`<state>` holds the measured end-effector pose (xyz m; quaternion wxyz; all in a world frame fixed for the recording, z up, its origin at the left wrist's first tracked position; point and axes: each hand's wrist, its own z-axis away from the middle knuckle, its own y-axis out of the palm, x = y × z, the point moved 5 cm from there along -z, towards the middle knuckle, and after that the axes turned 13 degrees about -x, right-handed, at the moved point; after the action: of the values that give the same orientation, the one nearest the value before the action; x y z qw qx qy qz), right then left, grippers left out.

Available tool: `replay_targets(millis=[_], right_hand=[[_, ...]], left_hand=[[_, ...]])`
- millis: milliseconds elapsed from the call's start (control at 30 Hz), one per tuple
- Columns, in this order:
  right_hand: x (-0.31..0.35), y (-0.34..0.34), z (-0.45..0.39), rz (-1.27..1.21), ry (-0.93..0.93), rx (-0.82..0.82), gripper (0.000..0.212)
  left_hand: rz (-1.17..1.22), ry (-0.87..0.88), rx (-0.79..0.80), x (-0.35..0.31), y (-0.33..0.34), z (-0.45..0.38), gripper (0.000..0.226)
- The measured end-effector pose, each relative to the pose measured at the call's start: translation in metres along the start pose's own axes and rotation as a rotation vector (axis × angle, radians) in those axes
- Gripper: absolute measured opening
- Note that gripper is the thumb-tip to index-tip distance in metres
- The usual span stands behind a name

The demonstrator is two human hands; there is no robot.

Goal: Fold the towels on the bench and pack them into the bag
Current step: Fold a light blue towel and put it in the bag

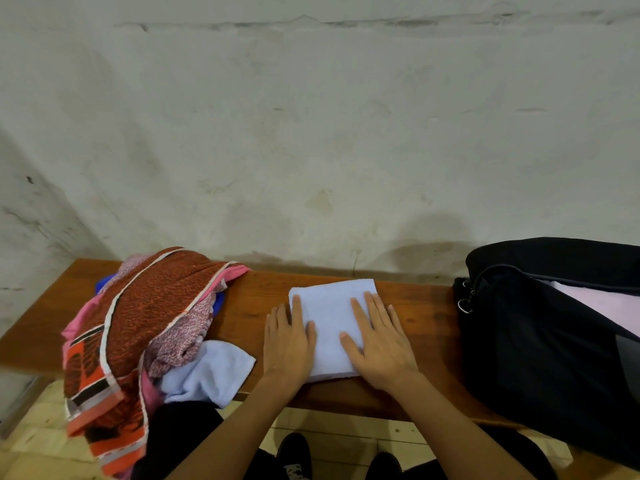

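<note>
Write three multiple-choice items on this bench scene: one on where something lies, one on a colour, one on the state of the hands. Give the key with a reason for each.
1. Where is the black bag relative to the folded towel?
A. On the floor under the bench
B. On the bench, at its right end
C. On top of the unfolded pile

2. What colour is the folded towel under the hands?
A. Light blue
B. Dark green
C. Bright yellow

3. How do the left hand and right hand meet the folded towel?
A. Both lift it clear of the bench
B. One holds it up, the other is in the bag
C. Both lie flat on it, fingers straight

Key: B, the bag sits on the bench right of the towel, while the unfolded pile lies at the left; A, the towel is pale blue; C, both palms are down on the towel with fingers extended.
</note>
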<state>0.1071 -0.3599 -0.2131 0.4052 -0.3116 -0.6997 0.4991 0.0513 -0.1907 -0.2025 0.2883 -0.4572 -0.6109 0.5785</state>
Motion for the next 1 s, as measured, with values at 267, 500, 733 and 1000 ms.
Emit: replay_targets(millis=[267, 500, 733, 1000], right_hand=[[0.011, -0.014, 0.008, -0.005, -0.059, 0.035, 0.081], [0.046, -0.022, 0.035, -0.377, -0.179, 0.078, 0.086], [0.044, -0.05, 0.025, -0.771, 0.228, -0.154, 0.061], [0.02, -0.09, 0.008, -1.262, 0.61, -0.17, 0.028]], left_hand=[[0.561, -0.162, 0.01, -0.007, -0.019, -0.008, 0.042], [1.21, -0.658, 0.315, -0.004, -0.032, -0.022, 0.044], [1.485, -0.827, 0.503, -0.042, -0.072, -0.023, 0.016], [1.492, -0.599, 0.152, -0.052, -0.086, -0.048, 0.019]])
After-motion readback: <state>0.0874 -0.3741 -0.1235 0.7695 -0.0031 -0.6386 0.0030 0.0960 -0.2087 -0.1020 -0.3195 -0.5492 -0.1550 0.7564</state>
